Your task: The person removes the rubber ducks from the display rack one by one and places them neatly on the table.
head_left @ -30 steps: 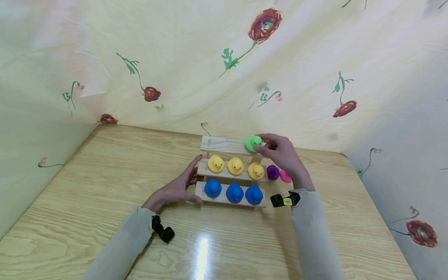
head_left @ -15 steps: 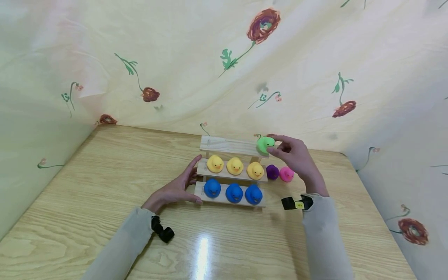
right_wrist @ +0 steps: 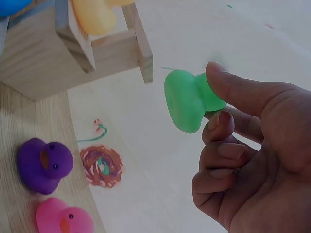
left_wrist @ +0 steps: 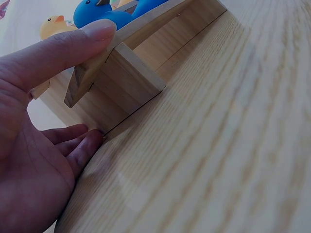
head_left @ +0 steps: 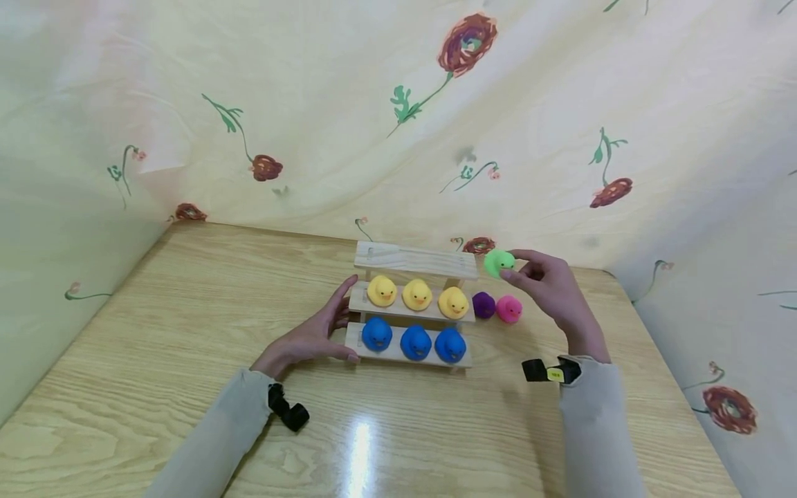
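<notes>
A three-step wooden display rack (head_left: 407, 310) stands on the table. Three yellow toy ducks (head_left: 417, 295) sit on its middle step and three blue toy ducks (head_left: 416, 342) on its lowest. My left hand (head_left: 311, 335) holds the rack's left end; in the left wrist view its thumb (left_wrist: 92, 35) lies at the end of the lowest step, its lower fingers (left_wrist: 87, 148) beside the side panel. My right hand (head_left: 548, 287) pinches a green toy duck (head_left: 499, 263) between thumb and fingers, in the air just right of the bare top step.
A purple toy duck (head_left: 483, 305) and a pink toy duck (head_left: 509, 309) stand on the table (head_left: 205, 304) by the rack's right end, below my right hand. A flowered cloth (head_left: 311, 138) hangs behind and at both sides of the table.
My right hand has carried the green duck rightward, from above the top step to beyond its right end. The pink duck has come into fuller view. My left hand keeps its place.
</notes>
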`<state>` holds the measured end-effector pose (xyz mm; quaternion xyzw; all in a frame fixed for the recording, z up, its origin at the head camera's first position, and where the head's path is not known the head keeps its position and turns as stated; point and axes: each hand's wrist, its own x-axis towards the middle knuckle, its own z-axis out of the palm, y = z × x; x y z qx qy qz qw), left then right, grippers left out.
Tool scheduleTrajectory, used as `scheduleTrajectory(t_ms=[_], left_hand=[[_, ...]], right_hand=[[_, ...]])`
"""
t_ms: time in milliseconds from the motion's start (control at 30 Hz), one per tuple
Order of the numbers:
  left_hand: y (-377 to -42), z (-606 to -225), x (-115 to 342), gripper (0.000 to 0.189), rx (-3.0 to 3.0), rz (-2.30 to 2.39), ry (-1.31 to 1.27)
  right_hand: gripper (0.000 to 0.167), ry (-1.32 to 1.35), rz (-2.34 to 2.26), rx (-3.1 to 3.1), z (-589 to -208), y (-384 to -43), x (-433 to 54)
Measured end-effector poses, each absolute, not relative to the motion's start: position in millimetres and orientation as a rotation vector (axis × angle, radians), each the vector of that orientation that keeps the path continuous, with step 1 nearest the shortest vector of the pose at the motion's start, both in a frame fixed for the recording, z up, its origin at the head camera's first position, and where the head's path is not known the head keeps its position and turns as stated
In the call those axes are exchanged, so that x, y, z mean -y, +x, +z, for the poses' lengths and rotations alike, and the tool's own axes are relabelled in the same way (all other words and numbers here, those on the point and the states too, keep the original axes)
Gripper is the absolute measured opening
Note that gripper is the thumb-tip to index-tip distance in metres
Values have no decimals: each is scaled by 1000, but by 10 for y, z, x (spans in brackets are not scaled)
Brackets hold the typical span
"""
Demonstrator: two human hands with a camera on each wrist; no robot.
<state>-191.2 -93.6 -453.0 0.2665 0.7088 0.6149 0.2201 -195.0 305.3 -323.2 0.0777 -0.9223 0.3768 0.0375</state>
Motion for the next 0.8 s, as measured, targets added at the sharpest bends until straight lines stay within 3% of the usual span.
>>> scheduleTrajectory(t_ms=[800], left_hand=[[-1913, -4520, 934, 131, -1945, 1713, 753]], right_hand=[[48, 100, 1117, 2849, -3584, -1798, -3621]])
